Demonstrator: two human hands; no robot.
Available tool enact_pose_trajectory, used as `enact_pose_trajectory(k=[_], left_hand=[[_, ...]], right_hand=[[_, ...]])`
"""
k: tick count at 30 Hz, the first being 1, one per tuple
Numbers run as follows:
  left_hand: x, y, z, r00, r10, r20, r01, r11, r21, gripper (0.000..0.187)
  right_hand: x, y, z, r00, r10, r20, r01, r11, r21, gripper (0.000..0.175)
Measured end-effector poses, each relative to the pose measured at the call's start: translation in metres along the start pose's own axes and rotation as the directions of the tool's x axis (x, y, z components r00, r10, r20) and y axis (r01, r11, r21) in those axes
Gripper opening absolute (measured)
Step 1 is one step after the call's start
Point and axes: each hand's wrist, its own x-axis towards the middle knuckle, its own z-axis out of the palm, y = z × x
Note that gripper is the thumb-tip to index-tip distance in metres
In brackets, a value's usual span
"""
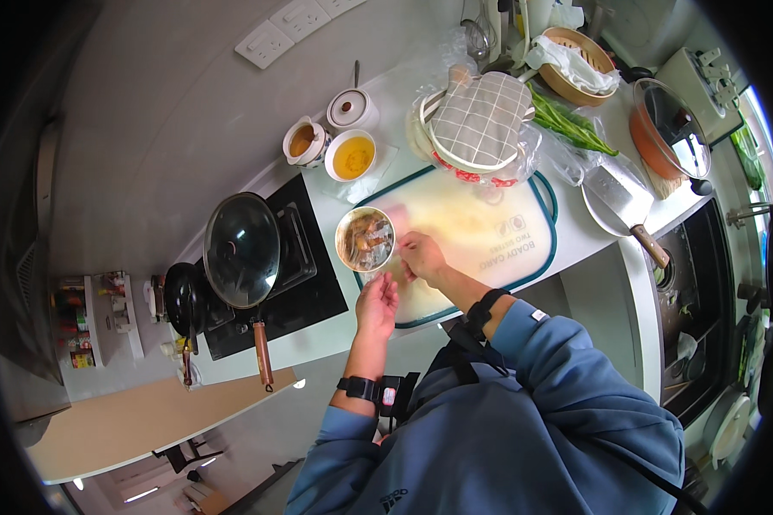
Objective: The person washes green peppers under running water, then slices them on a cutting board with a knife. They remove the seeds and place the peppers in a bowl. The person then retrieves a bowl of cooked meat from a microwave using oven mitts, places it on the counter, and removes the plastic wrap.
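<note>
A round white bowl [365, 239] with brownish food under what looks like clear plastic film stands at the left end of the cutting board [470, 225], which has a dark green rim. My left hand [377, 305] is just below the bowl, palm partly up and fingers curled near its lower edge; a small piece of film seems to be at the fingertips. To the right of the bowl, my right hand [421, 257] has its thumb and fingers pinched together close to the bowl's rim. Whether either hand grips the film is too small to tell.
Left of the board, a lidded pan [242, 250] sits on the black cooktop [322, 283]. Behind stand a bowl of yellow liquid [353, 158] and lidded pots. A checked oven mitt [483, 119] covers a container. A cleaver [625, 193] lies at the right, near the sink [696, 322].
</note>
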Motion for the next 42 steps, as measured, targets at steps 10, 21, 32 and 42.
enact_pose_trajectory(k=[10, 21, 32, 42], left_hand=[[0.020, -0.014, 0.018, 0.986, -0.019, 0.166, 0.015, 1.000, 0.022, 0.017], [0.014, -0.013, 0.018, 0.989, -0.094, 0.113, 0.108, 0.986, -0.125, 0.014], [-0.010, -0.005, 0.017, 0.996, -0.088, 0.024, 0.090, 0.984, -0.153, 0.011], [-0.032, -0.001, 0.031, 0.965, 0.196, -0.175, -0.205, 0.978, -0.032, 0.010]], right_hand=[[-0.038, 0.000, -0.004, 1.000, -0.004, 0.031, 0.000, 0.993, 0.117, 0.006], [-0.042, 0.001, -0.009, 0.991, 0.114, 0.069, -0.126, 0.968, 0.216, 0.012], [-0.010, -0.005, -0.002, 0.974, 0.197, 0.116, -0.227, 0.897, 0.380, 0.009], [-0.022, -0.026, 0.003, 0.988, -0.152, -0.013, 0.151, 0.964, 0.220, 0.005]])
